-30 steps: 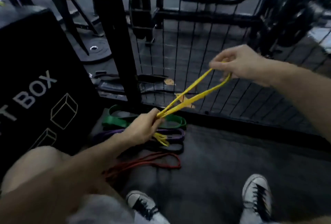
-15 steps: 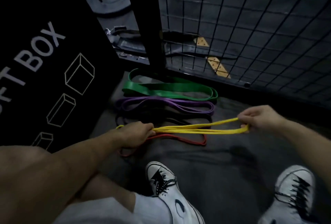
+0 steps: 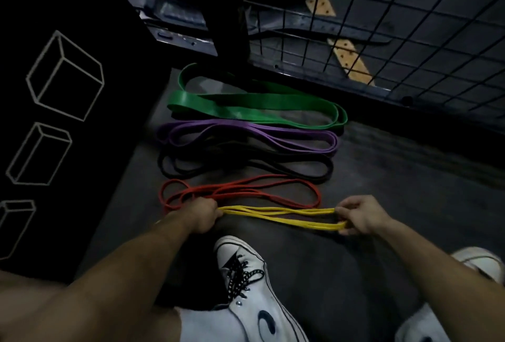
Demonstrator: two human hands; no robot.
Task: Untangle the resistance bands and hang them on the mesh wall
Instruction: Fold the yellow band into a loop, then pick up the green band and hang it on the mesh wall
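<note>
Five resistance bands are showing, four lying in a row on the floor — green band, purple band, black band, red band — while the yellow band is stretching just beside the red one between the left hand, fisted around one end, and the right hand, pinching the other, below the mesh wall.

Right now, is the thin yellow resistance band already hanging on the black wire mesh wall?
No, the thin yellow resistance band is stretched low between the left hand and right hand.
</note>
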